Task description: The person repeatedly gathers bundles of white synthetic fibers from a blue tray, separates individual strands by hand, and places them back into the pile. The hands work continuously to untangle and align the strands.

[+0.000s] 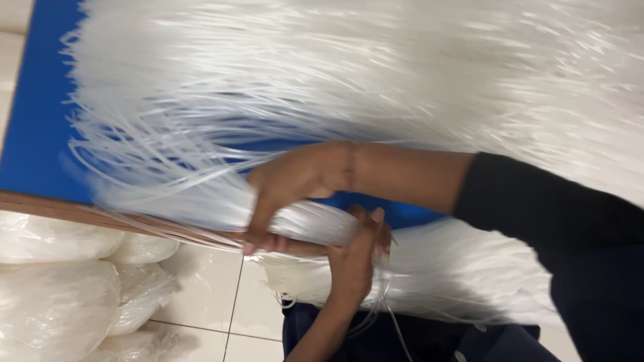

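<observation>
I have a thick bundle of thin, translucent white plastic strands (302, 221) gathered at the wooden edge (100, 218) of the blue table top (40, 121). My right hand (295, 184) comes in from the right with the wrist bent down, fingers curled over the top of the bundle and wrapped round it, fingertips showing under it at the table edge. My left hand (355, 258) rises from below, just right of that grip, palm pressed to the bundle's underside and fingers closed up around it, the two hands nearly touching.

Left of my grip the strands fan out loose across the blue top; above it lies the great white heap of the same strands (376, 67), covering most of the surface. Right of the grip more strands hang off the edge over my dark lap (402, 338). Below and left, past the wooden edge, is white tiled floor (215, 295), open just under my hands, with clear plastic bags of white material (60, 295) stacked further left. My black sleeve (537, 208) covers the right forearm.
</observation>
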